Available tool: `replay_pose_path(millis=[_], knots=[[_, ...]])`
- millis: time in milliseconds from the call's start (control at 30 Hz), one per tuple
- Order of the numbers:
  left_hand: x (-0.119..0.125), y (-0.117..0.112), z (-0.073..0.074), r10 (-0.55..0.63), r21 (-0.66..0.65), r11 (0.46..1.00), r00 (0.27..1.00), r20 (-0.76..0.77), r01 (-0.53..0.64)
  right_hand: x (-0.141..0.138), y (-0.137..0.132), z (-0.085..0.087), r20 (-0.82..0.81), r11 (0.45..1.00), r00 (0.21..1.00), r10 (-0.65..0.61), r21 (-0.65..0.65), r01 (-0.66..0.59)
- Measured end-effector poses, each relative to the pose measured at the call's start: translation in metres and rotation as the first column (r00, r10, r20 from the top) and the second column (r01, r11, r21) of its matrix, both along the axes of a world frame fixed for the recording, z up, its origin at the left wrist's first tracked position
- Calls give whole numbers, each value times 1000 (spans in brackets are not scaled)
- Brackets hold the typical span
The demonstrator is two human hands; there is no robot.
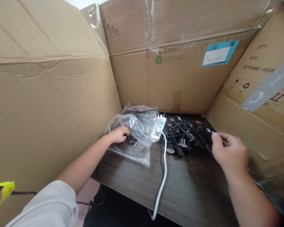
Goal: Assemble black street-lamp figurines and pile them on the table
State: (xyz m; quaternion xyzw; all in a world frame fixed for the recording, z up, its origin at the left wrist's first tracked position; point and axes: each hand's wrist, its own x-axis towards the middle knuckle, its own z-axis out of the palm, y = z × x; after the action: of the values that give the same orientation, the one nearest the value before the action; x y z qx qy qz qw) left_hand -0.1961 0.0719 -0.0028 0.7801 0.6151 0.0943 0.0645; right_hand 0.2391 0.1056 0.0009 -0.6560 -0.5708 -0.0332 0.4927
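My left hand (118,135) reaches into the clear plastic bag (138,154) on the table. Its fingers are curled closed beside small dark pieces (132,138) in the bag; what they grip, if anything, is hidden. At the right edge of a pile of black parts (183,135) with round ends and thin stems, my right hand (229,153) is closed in a pinch. Something small and dark with a shiny end shows by its fingertips, too blurred to name. Between bag and pile lies a white power strip (160,127) with a plug in it.
A thick white cable (164,176) runs from the strip over the dark wood tabletop (186,186) to its front edge. Large cardboard boxes stand at the left (49,110), back (175,82) and right (255,126). A yellow strip (5,190) hangs at lower left.
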Motion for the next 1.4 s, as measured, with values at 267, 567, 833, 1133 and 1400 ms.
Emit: replay_pose_path(millis=[267, 567, 833, 1133, 1400], knots=[[-16, -43, 17, -45, 73, 997, 935, 351, 21, -1, -2, -2, -39, 999, 999, 18, -47, -20], [62, -107, 0, 15, 18, 996, 367, 930, -86, -28, -26, 5, 188, 921, 959, 212, 291, -260], [167, -135, -15, 159, -159, 987, -28, 987, -10, -90, -99, 9, -153, 211, 217, 964, -58, -976], [183, -135, -21, 148, -116, 984, 266, 953, -134, -103, -109, 0, -503, 233, 286, 816, -168, -958], [185, -133, -21, 258, -252, 965, 94, 962, -74, -98, -104, -4, 41, 316, 313, 949, -98, -944]])
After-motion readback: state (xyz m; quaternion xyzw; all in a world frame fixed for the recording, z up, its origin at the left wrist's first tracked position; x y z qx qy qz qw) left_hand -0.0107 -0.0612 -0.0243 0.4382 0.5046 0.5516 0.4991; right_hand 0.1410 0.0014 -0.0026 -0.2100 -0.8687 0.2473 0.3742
